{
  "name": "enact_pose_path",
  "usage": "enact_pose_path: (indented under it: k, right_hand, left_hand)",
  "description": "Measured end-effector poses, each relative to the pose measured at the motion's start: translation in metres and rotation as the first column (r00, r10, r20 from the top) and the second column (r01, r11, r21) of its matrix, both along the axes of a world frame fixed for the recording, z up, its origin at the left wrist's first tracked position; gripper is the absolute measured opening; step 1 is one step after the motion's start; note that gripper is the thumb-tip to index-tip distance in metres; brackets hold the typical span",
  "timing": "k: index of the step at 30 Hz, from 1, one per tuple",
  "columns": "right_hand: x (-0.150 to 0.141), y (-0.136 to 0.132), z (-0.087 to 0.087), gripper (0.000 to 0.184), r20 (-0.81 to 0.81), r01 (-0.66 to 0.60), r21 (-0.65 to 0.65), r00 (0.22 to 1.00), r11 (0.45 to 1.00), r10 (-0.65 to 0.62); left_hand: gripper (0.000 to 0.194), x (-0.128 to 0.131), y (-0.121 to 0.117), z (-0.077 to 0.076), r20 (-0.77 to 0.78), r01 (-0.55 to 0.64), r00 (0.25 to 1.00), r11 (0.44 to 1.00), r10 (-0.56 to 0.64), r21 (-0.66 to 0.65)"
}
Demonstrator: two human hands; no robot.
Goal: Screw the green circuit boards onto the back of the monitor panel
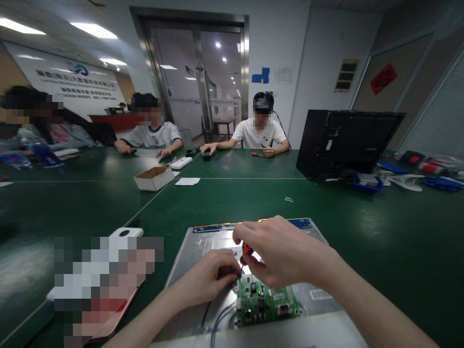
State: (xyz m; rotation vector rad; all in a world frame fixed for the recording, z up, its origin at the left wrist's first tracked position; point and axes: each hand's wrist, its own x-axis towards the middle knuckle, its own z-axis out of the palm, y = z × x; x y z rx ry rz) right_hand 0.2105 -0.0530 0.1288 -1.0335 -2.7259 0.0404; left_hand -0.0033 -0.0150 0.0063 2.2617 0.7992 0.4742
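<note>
Green desk beneath, right hand pinches an orange-black screwdriver at the green circuit board; left hand curled, hold unclear.

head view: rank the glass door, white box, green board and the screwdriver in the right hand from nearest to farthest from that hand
1. Screwdriver: held in the right hand
2. Green board: just below the hand in view
3. White box: ahead, to the left
4. Glass door: beyond the table

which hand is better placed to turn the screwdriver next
Probably the right hand: it grips the screwdriver from above, while the left hand is low beside the green board, fingers near the tip.
</note>
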Motion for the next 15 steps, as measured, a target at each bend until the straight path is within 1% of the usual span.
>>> enact_pose_path:
  k: [7,12,15]
  right_hand:
    - [-0.0048,0.0010,-0.0003,0.007,0.012,0.057,0.029,0.998,0.998,-0.057]
    - [-0.0067,0.0030,-0.0019,0.020,0.033,0.078,0.035,0.996,0.996,-0.080]
    - [-0.0062,0.0031,-0.0026,0.021,0.030,0.080,0.028,0.996,0.996,-0.081]
  left_hand:
    - [0.014,0.0005,-0.0003,-0.0005,-0.002,0.002,1.000,1.000,-0.002,-0.001]
    - [0.014,0.0003,-0.0009,0.0006,0.004,-0.008,1.000,1.000,0.008,0.012]
    - [0.012,0.0009,-0.0006,0.0004,0.011,-0.011,1.000,1.000,0.011,0.020]
